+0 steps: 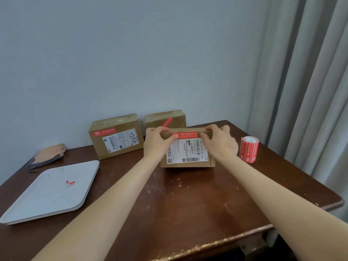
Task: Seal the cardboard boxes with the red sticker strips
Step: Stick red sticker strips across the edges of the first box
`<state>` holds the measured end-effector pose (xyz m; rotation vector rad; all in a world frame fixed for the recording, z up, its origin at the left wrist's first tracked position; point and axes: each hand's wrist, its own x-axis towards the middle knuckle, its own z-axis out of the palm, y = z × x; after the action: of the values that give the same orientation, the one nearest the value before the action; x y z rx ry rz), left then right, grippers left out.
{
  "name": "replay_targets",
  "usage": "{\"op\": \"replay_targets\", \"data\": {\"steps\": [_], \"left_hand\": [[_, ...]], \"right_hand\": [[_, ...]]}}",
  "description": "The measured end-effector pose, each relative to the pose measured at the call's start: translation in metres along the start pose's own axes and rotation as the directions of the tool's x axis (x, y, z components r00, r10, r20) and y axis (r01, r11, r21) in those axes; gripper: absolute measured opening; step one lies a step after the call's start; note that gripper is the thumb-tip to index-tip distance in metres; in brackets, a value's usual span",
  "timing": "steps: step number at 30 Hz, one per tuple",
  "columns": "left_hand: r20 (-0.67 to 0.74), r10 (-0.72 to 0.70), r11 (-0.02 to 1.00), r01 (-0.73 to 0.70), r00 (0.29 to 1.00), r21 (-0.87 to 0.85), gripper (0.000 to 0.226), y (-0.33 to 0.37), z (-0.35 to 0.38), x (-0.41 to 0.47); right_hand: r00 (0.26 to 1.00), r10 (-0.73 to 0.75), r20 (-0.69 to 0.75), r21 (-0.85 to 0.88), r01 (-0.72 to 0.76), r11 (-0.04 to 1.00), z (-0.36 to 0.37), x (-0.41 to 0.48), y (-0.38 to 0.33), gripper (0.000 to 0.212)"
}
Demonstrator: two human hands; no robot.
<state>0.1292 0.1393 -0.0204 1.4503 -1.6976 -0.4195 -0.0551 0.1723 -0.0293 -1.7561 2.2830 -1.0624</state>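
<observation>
At the centre, a left hand [157,142] and right hand [219,142] clasp a cardboard box [188,153] by its top edge, fingers curled behind, thumbs pressing the ends of a red sticker strip [186,135], seemingly to bond it over the seam; the sticker roll [249,149] stands at the box's three o'clock.

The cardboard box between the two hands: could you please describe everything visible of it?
The cardboard box is brown, closed and lies flat on the wooden table. A white shipping label with barcodes covers most of its top; a red sticker strip runs along the far edge. The left hand and right hand grip its far corners, thumbs on the strip's ends.
</observation>
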Motion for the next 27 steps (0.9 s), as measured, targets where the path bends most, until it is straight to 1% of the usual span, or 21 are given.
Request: {"op": "replay_targets", "data": {"steps": [4,8,12,15,20,22,27], "left_hand": [[-0.029,0.023,1.000,-0.023,0.999,0.015,0.029,-0.004,0.000,0.016],[-0.015,0.006,1.000,-0.006,1.000,0.022,0.018,-0.008,0.005,0.032],[0.011,-0.003,1.000,0.003,1.000,-0.011,0.005,-0.014,0.011,0.043],[0.009,-0.015,0.999,0.015,1.000,-0.032,0.006,-0.016,0.014,0.050],[0.014,-0.001,0.998,0.002,1.000,-0.056,0.009,-0.019,0.019,0.058],[0.008,0.036,0.999,-0.036,0.999,-0.038,0.014,-0.021,0.019,0.059],[-0.046,0.172,0.983,-0.168,0.984,0.076,0.021,-0.023,0.020,0.058]], "right_hand": [[1.000,-0.028,-0.009,0.038,0.028,0.999,0.002,0.015,0.002,0.038],[0.998,-0.052,-0.025,0.114,0.054,0.992,0.012,0.029,0.005,0.034],[0.998,-0.063,-0.017,0.185,0.065,0.981,0.020,0.042,0.003,0.031],[0.999,-0.038,-0.001,0.231,0.037,0.972,0.024,0.050,0.000,0.029],[1.000,0.018,0.017,0.204,-0.021,0.979,0.029,0.057,-0.004,0.037],[0.999,0.032,0.006,0.200,-0.033,0.979,0.031,0.057,-0.006,0.038],[0.999,0.044,-0.024,0.242,-0.037,0.970,0.036,0.054,-0.006,0.033]]}}
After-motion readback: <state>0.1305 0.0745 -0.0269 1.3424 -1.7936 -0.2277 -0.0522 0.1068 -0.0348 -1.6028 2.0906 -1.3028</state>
